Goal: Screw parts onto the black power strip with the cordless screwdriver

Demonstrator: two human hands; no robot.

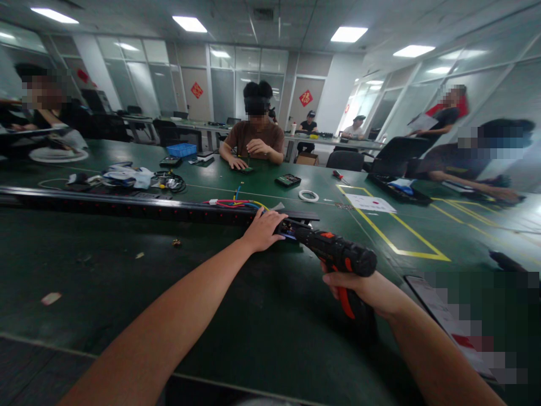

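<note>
- A long black bar (169,211) is laid across the table (127,282), its right end partly covered by the left hand (264,230).
- The left hand is placed with fingers stretched over that end and thumb apart; whether the bar is pinched cannot be told.
- A power driver (327,247) is held by the right hand (374,290), fingers wrapped around its handle, its nose aimed at the bar's end.
- Whether the bar is touched by the driver's tip cannot be made out.
- If the driver is tilted, its tip could be thrown off line and the left fingers struck.
- The bar could be twisted by torque if braced too lightly by only 1 hand.
- The coloured wires (230,202), lying just beside the left hand, might be snagged or pinched.
</note>
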